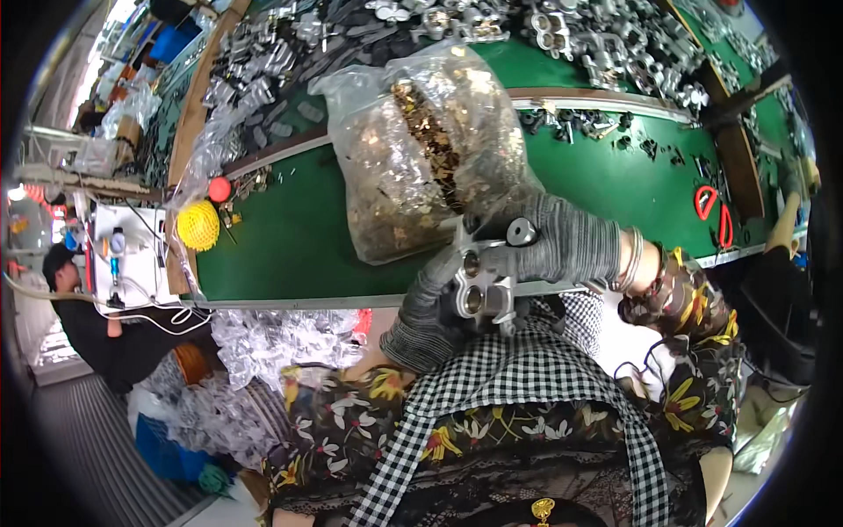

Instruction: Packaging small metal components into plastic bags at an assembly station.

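Note:
Close in front of my body, my left hand [426, 316], in a grey knit glove, is closed round a silver brake caliper body [499, 297] whose two round bores face up. My right hand [566, 237], gloved the same way, is closed at the caliper's upper right side. A round, grey-rimmed piece with a dark middle [521, 232] sticks out of its grip; the rest of that piece is hidden. Just beyond both hands, a clear plastic bag [386, 167] lies on the green bench, holding many small gold-coloured metal pieces that show through a long opening.
The green bench top [290, 228] ends at a metal edge near me. Red-handled scissors [724, 227] lie at right, with small black parts [623, 140]. A yellow textured ball [198, 225] sits at left. Heaped silver castings [606, 53] fill the back. Another person [88, 325] is at far left.

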Motion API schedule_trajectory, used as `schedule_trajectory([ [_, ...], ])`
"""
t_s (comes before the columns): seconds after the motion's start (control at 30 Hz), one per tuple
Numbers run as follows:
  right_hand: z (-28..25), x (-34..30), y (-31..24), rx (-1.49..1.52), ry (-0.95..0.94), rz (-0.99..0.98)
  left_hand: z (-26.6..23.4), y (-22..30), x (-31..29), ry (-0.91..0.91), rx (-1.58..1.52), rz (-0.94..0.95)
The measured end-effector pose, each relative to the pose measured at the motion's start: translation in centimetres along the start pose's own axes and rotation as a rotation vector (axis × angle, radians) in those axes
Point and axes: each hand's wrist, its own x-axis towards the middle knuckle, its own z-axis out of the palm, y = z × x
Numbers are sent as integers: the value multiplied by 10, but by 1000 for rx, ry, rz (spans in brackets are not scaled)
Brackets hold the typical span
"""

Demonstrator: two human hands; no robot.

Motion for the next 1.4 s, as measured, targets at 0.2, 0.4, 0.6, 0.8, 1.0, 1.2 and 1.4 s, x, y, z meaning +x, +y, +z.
schedule_trajectory([
  [0.2,2,36,60,218,-358,847,-37,-16,9,20,-171,61],
  [0.4,56,58,123,-247,-666,544,-58,-19,18,-30,-78,161],
  [0.6,68,82,129,-91,-656,661,-67,-18,8,-60,-78,179],
  [0.8,60,65,124,20,-562,716,-67,-19,9,-19,-54,161],
  [1.0,13,65,96,105,-738,891,-70,-18,6,15,-52,172],
  [1.2,-6,72,90,128,-567,1022,-64,-12,5,-9,-17,152],
  [1.4,120,21,180,365,-143,503,-62,-17,18,-40,-31,98],
])
